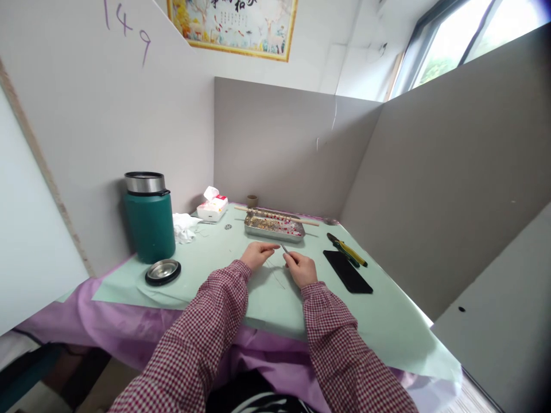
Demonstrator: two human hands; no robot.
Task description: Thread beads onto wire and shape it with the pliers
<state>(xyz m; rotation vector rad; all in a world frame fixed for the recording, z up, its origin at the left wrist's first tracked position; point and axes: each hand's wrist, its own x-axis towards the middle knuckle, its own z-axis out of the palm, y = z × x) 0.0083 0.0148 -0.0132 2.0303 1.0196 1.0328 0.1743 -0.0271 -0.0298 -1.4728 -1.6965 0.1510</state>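
Note:
My left hand (257, 253) rests on the pale green mat (241, 287), fingers pinched together on a fine thread (278, 274) that trails across the mat. My right hand (302, 268) is closed on a thin metal needle-like tool (284, 248) whose tip points up toward the left hand. Both sleeves are red-and-white checked. Just beyond the hands lies a metal tray (275, 227) holding several small beads, with a wooden stick (279, 216) laid across it.
A green thermos (148, 218) stands at the left with its lid (162, 271) beside it. Crumpled tissue (185, 225) and a tissue pack (212, 207) lie behind. Yellow-handled pliers (346, 250) and a black phone (347, 271) are at the right. Grey partitions enclose the desk.

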